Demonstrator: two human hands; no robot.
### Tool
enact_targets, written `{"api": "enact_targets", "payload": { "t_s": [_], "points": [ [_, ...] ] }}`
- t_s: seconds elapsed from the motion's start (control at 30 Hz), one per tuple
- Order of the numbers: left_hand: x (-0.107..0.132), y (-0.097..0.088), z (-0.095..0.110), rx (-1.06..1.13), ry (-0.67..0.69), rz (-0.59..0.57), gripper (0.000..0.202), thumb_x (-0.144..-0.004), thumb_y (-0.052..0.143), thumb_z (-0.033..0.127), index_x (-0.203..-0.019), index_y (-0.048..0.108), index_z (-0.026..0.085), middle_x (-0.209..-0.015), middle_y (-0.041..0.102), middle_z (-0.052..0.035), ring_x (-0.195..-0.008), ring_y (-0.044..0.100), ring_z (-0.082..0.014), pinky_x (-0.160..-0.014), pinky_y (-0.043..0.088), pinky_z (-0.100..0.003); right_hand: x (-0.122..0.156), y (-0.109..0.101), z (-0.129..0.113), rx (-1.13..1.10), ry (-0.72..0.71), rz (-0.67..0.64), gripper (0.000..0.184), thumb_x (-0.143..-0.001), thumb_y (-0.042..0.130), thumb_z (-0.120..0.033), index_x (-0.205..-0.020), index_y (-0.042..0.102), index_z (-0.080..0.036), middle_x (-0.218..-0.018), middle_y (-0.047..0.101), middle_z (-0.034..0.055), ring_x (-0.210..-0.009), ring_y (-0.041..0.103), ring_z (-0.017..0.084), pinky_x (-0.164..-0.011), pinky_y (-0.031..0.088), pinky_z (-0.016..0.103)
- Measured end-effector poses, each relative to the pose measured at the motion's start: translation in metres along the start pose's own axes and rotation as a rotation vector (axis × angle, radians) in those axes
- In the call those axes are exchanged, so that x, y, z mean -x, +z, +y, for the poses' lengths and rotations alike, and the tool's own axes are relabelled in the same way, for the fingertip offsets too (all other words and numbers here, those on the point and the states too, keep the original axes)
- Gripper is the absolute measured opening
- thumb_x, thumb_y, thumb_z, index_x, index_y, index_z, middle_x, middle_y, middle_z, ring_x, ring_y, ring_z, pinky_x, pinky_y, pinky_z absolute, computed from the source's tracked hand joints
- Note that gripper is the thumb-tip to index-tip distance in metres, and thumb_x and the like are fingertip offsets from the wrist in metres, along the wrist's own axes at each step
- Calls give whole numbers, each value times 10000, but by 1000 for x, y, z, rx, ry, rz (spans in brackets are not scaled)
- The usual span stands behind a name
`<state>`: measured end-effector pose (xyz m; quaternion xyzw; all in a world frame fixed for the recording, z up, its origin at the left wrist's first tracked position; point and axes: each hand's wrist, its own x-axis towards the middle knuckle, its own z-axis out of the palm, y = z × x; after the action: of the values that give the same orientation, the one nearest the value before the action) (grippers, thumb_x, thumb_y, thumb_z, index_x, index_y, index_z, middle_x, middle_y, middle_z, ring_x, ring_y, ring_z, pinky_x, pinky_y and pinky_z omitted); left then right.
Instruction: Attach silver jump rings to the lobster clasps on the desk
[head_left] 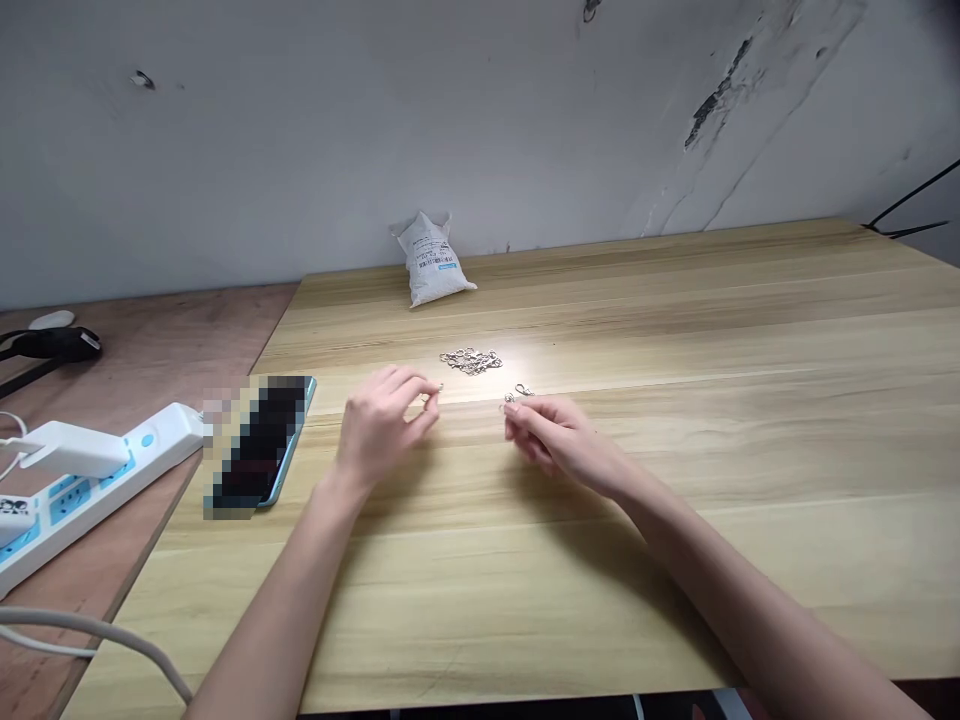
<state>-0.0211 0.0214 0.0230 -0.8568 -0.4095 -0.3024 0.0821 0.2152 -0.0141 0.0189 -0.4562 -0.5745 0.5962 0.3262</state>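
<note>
My left hand (386,415) is closed in a pinch, with a tiny shiny bit showing at its fingertips, too small to name. To its right, my right hand (551,430) pinches a small metal ring piece (508,398) between thumb and forefinger. Just beyond those fingertips is a silver lobster clasp (523,390); whether it joins the ring piece I cannot tell. Farther back, between the two hands, a small heap of silver clasps and links (471,361) lies on the wooden tabletop (675,340).
At the back, a white printed packet (435,262) leans near the wall. A phone (270,445), partly blurred out, lies left of my left hand. Beyond the table's left edge are a white power strip (161,435) with plugs and a grey cable (112,630).
</note>
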Motion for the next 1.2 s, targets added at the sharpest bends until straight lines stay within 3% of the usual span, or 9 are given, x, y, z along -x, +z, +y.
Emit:
{"api": "enact_targets", "payload": {
  "t_s": [0.1,0.2,0.27,0.47,0.73,1.0,1.2],
  "points": [
    [11,-6,-19,-49,-90,-116,100,-831,569,155,-769,632,203,-817,691,-18,-770,612,-182,-663,456,-299,-2,-18,5,535,-268,356,381,-937,477,-445,-688,606,-187,-575,512,-6,-520,415,119,-533,292,270],
    [19,-6,-24,-76,-109,-193,109,-838,565,162,-765,636,202,-819,685,-20,-792,610,-189,-660,456,-298,-7,-33,17,802,-332,573,350,-943,485,-417,-725,644,-194,-683,583,29,-614,483,151,-574,310,288],
    [21,-4,-24,-57,-128,-222,117,-848,554,167,-772,636,200,-829,676,-23,-812,612,-188,-664,461,-292,-11,-39,25,886,-329,642,302,-930,511,-407,-779,679,-206,-800,618,57,-752,540,191,-583,329,291],
    [30,1,-22,62,-213,-212,122,-879,522,186,-862,642,206,-920,650,-35,-878,614,-183,-744,479,-287,-18,-43,39,880,-356,573,252,-917,531,-368,-848,715,-212,-887,601,83,-878,545,238,-758,424,363],
    [45,3,-16,-36,-183,-153,283,-881,522,200,-1158,581,200,-1067,609,-96,-995,590,-242,-827,500,-352,-19,-39,41,855,-394,506,277,-931,509,-365,-849,729,-216,-947,613,93,-928,558,252,-834,429,409],
    [-7,41,-11,2,-56,-172,292,-934,463,254,-1203,570,212,-1225,601,-101,-1140,538,-252,-956,419,-405,-34,-23,34,923,-446,444,291,-965,437,-335,-1070,667,-192,-1057,621,119,-1001,566,264,-873,436,415],
    [-37,62,-6,8,-90,-126,223,-894,545,292,-1069,642,193,-1133,644,-98,-1082,557,-258,-954,372,-442,-51,-25,27,834,-438,426,303,-979,402,-351,-1091,640,-200,-1102,620,117,-1055,558,258,-921,418,408]
  ]
}}
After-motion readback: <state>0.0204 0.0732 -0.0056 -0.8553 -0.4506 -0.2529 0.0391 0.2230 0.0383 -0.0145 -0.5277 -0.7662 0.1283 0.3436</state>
